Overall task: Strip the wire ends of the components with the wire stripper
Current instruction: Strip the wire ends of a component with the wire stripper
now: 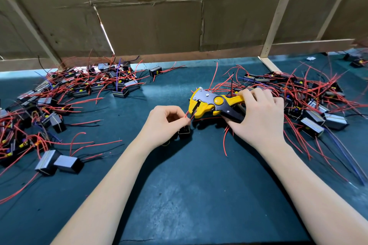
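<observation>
Your biggest risk here is a bad bite: your left hand (166,123) pinches the red wire (187,114) with thumb and forefinger closed on it, right beside the open mouth of the wire stripper (207,103), and if the end sits too shallow or slants in the jaws the blades may nick the strands or pull off too little insulation. With your fingertips this near the mouth, a quick squeeze could also catch skin, so feed the end in before you close the handles. Your right hand (258,113) is wrapped around the yellow and black handles, fingers clamped on the tool; whether the handles are partly squeezed I cannot tell. The component (184,132), a small dark block, hangs just under your left fingers above the green mat (179,185), and its other loose lead could drift into the jaws alongside the one you mean to strip. More components lie in a pile (59,101) at your left and a second heap (308,101) at your right, their red leads tangled; a stray lead under your right hand could snag the tool
</observation>
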